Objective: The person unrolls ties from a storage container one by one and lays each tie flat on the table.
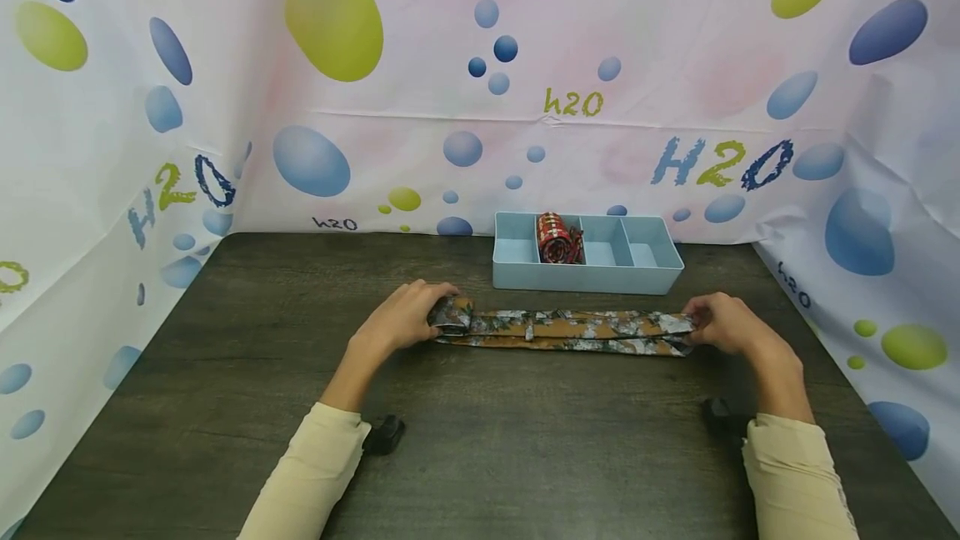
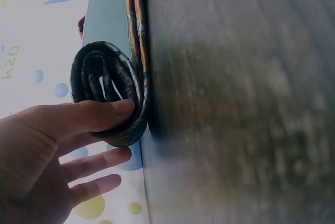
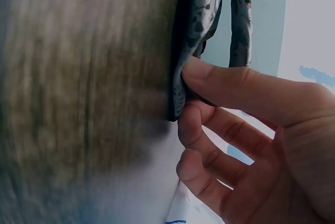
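A folded necktie (image 1: 577, 325) with a brown, white and dark floral pattern lies stretched from left to right across the table. Its left end is wound into a small roll (image 2: 84, 77). My left hand (image 1: 402, 317) holds this roll, the thumb lying across the coil's open side in the left wrist view. At the flat right end, my right hand (image 1: 726, 322) pinches the fabric between thumb and fingertips. The right wrist view shows the tie's tip (image 3: 179, 101) close against the tabletop, with another strip (image 3: 241, 30) of it behind the thumb.
Just beyond the tie stands a light blue divided box (image 1: 585, 279). One of its compartments contains a red patterned rolled-up tie (image 1: 557, 242). The dark wooden table (image 1: 540, 448) meets a white sheet (image 1: 420, 40) with coloured spots at the back and sides.
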Motion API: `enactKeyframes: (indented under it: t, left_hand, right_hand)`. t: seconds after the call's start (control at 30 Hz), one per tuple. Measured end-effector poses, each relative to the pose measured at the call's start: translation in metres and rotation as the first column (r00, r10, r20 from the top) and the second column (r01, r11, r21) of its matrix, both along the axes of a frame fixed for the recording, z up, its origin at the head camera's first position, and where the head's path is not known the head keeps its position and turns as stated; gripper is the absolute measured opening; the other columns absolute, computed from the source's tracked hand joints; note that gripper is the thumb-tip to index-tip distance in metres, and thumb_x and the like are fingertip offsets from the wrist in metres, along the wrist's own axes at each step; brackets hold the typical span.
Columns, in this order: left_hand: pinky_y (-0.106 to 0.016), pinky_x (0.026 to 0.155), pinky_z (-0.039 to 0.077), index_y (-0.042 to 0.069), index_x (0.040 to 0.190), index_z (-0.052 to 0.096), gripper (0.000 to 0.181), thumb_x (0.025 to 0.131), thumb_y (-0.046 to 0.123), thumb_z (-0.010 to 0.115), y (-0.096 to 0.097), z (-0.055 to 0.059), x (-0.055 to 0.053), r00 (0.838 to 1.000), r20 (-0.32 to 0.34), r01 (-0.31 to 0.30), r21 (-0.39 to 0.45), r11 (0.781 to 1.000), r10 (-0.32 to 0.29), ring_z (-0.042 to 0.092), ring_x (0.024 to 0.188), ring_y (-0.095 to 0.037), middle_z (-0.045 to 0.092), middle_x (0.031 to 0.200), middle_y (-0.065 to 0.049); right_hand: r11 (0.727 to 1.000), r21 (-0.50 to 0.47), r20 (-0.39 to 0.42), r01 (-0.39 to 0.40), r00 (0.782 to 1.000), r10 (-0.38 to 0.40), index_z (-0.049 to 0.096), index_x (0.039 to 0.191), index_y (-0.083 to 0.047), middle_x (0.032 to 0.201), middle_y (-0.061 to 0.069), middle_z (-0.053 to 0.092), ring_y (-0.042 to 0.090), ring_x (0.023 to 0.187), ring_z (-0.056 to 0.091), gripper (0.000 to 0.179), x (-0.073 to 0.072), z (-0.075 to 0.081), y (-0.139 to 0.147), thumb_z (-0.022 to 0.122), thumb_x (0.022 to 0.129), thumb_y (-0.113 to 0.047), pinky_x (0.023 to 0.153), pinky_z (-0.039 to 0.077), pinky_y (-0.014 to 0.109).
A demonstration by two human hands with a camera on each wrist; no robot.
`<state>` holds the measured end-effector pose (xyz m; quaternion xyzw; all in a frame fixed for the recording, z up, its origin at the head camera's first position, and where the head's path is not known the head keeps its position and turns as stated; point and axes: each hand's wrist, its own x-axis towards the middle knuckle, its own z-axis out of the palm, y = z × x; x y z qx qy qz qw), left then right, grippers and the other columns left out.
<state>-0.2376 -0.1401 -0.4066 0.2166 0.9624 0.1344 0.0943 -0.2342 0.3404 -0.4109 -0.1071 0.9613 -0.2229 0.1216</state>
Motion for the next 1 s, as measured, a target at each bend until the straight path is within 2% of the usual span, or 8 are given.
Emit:
enactKeyframes:
  t: [0.27,0.57,0.73,1.0]
  left_hand:
    - [-0.054,0.101,0.05,0.01,0.151,0.053,0.068,0.09,0.01,0.083,-0.001,0.003,0.002,1.0,0.016,0.012,0.07,0.997,-0.013,0.058,0.123,-0.036,0.061,0.136,-0.017]
    - [-0.058,0.113,0.04,0.008,0.152,0.051,0.071,0.088,0.01,0.084,0.008,0.005,0.0,0.997,-0.027,0.079,0.124,0.989,-0.076,0.052,0.134,-0.036,0.059,0.143,-0.015]
    - [-0.055,0.109,0.045,0.009,0.151,0.052,0.07,0.089,0.008,0.083,0.012,0.001,-0.002,0.995,-0.028,0.1,0.143,0.985,-0.097,0.055,0.13,-0.035,0.06,0.139,-0.014]
    - [-0.056,0.108,0.045,0.008,0.152,0.05,0.07,0.09,0.006,0.082,0.014,0.0,-0.002,0.995,0.002,0.099,0.161,0.982,-0.101,0.053,0.133,-0.037,0.058,0.143,-0.015]
  right_hand:
    - [1.0,0.001,0.004,0.0,1.0,0.0,0.068,0.098,0.007,0.083,0.008,0.066,0.021,0.074,0.061,0.023,0.0,-0.002,0.0,0.082,0.081,0.0,0.069,0.05,0.043]
    - [1.0,0.001,0.029,0.019,0.999,-0.019,0.068,0.1,0.007,0.088,0.013,0.067,0.026,0.08,0.062,0.023,-0.002,-0.001,0.0,0.081,0.082,0.0,0.07,0.051,0.044]
    - [1.0,-0.001,0.034,0.019,0.999,-0.019,0.068,0.101,0.007,0.088,0.014,0.068,0.026,0.08,0.063,0.023,-0.002,-0.001,0.0,0.081,0.082,0.0,0.07,0.052,0.046]
    - [1.0,0.009,0.029,0.019,0.999,-0.019,0.068,0.101,0.008,0.086,0.014,0.068,0.024,0.076,0.063,0.025,-0.002,-0.001,0.001,0.082,0.082,0.0,0.069,0.052,0.045]
